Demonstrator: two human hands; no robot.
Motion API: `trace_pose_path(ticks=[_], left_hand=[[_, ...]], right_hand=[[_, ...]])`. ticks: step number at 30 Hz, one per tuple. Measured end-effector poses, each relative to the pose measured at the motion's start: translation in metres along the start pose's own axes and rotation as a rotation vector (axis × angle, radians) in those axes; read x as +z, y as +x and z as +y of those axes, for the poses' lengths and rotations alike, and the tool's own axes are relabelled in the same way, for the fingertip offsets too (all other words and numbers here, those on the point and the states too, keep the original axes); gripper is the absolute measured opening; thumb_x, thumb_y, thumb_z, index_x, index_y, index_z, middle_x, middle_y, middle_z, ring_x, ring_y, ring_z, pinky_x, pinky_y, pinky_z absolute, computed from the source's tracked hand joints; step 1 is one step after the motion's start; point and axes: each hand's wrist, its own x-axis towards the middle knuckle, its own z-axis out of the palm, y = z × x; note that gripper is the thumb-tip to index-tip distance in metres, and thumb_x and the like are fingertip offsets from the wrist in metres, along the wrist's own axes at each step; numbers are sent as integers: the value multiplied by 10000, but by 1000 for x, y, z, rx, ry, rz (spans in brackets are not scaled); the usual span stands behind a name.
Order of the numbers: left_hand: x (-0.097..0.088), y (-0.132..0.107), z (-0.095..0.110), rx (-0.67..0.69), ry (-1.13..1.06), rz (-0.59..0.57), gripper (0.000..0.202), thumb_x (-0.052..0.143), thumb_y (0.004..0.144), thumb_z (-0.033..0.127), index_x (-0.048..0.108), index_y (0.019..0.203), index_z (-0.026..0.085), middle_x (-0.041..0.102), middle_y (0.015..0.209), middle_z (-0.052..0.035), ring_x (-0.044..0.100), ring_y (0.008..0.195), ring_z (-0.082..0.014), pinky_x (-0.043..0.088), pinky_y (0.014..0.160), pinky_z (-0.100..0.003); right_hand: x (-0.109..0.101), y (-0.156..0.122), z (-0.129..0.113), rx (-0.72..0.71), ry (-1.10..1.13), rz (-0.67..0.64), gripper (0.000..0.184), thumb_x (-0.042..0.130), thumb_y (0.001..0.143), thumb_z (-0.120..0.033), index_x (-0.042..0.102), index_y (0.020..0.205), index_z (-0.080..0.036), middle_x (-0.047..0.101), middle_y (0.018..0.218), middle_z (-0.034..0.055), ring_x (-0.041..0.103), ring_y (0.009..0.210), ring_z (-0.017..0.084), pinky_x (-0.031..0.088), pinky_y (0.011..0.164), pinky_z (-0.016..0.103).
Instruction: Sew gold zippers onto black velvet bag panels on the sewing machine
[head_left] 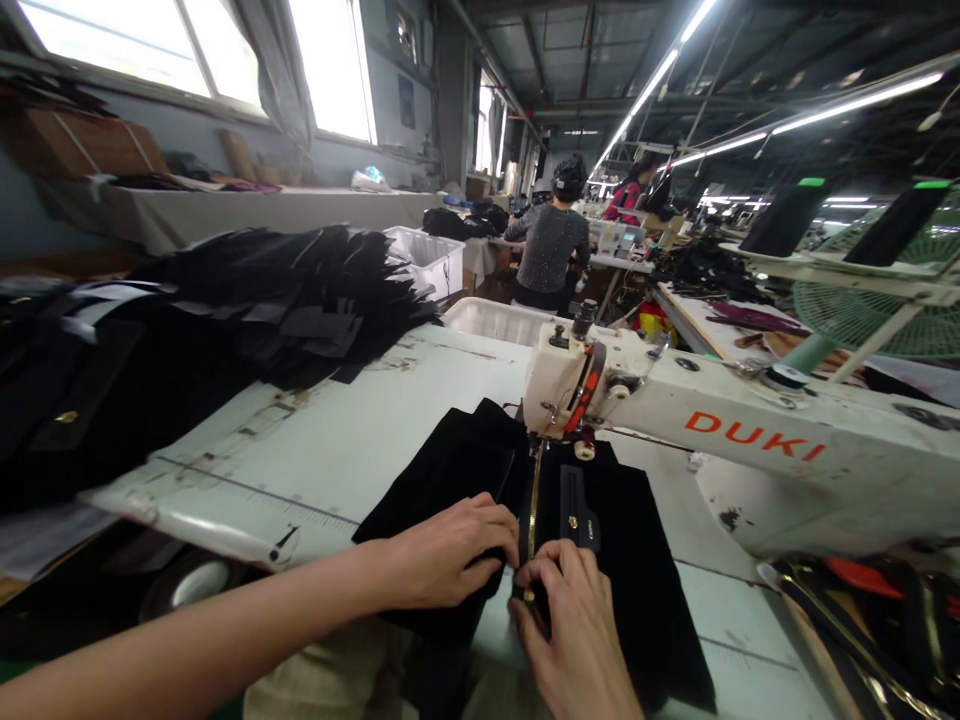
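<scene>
Black fabric pieces [637, 570] lie on the sewing table under the head of a white DUKI sewing machine [750, 440]. A gold zipper [534, 500] runs between the two black panels toward the needle. My left hand [450, 550] presses curled fingers on the left black panel [442, 470] beside the zipper. Right beside it, my right hand [570, 630] pinches the near end of the zipper and the fabric edge with closed fingers.
A large heap of black cut pieces [285, 290] fills the left of the table [337, 440]. White bins [427, 255] stand behind it. A person [551, 250] sits at a far workstation with their back turned. A green fan [877, 310] stands on the right.
</scene>
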Motion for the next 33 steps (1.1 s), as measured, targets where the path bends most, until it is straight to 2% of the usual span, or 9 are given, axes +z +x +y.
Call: trace_pose_path(ticks=[7, 14, 18, 21, 23, 24, 27, 30, 33], left_hand=[[3, -2, -2, 7, -3, 27, 222, 663, 816, -30, 687, 892, 177, 660, 1046, 10, 572, 976, -159, 418, 921, -249], [8, -5, -5, 24, 41, 39, 254, 657, 865, 40, 686, 1063, 197, 647, 1097, -9, 557, 1005, -178, 417, 950, -279], [10, -7, -3, 21, 83, 46, 256, 628, 871, 48, 690, 1062, 207, 650, 1099, -16, 557, 987, -197, 424, 936, -309], [9, -9, 0, 14, 100, 47, 277, 622, 881, 69, 679, 1107, 219, 649, 1113, -25, 558, 996, -211, 427, 921, -330], [8, -12, 3, 15, 114, 42, 301, 646, 876, 87, 664, 1145, 220, 643, 1135, -26, 555, 1017, -215, 427, 918, -338], [9, -13, 4, 15, 124, 43, 306, 665, 871, 103, 658, 1154, 219, 638, 1146, -27, 553, 1027, -217, 428, 911, -341], [15, -16, 5, -6, 147, 77, 295, 752, 846, 203, 662, 1126, 223, 629, 1165, -25, 548, 1044, -223, 424, 894, -350], [24, -17, 6, -56, 138, 144, 319, 829, 783, 294, 670, 1049, 220, 637, 1122, -12, 552, 1015, -217, 423, 874, -351], [31, -19, 10, -108, 164, 210, 455, 884, 705, 307, 633, 1072, 209, 605, 1145, -35, 546, 1022, -235, 442, 886, -384]], right_hand=[[2, 6, 6, 48, 58, -19, 183, 741, 718, -199, 583, 799, -247, 580, 891, 8, 575, 827, 200, 466, 662, 311], [-11, 13, -6, 282, 188, -209, 117, 690, 774, -152, 615, 762, -241, 583, 955, 12, 546, 954, 220, 446, 823, 380], [-23, 5, 3, 112, 255, -352, 162, 754, 742, -166, 638, 723, -277, 591, 1022, -12, 556, 1014, 202, 502, 856, 336], [-34, -8, 23, -47, 95, -165, 306, 829, 693, -302, 682, 959, -329, 588, 1090, 27, 585, 1015, 225, 559, 807, 325], [-39, -12, 34, -121, -43, 23, 470, 785, 743, -396, 625, 1177, -310, 591, 1095, 64, 609, 982, 233, 581, 769, 331], [-39, -13, 36, -161, -64, 65, 468, 743, 787, -416, 602, 1217, -297, 598, 1082, 65, 621, 964, 220, 586, 761, 314], [-33, -9, 30, -203, 2, 74, 248, 582, 921, -406, 622, 1129, -277, 626, 1022, 37, 647, 915, 159, 582, 759, 236], [-22, -5, 19, -108, 52, 146, 233, 476, 980, -422, 642, 1024, -265, 641, 977, 31, 658, 891, 142, 581, 750, 221], [-13, -6, 17, -82, 74, 158, 210, 509, 971, -415, 649, 911, -269, 652, 922, 15, 658, 873, 145, 581, 722, 224]])
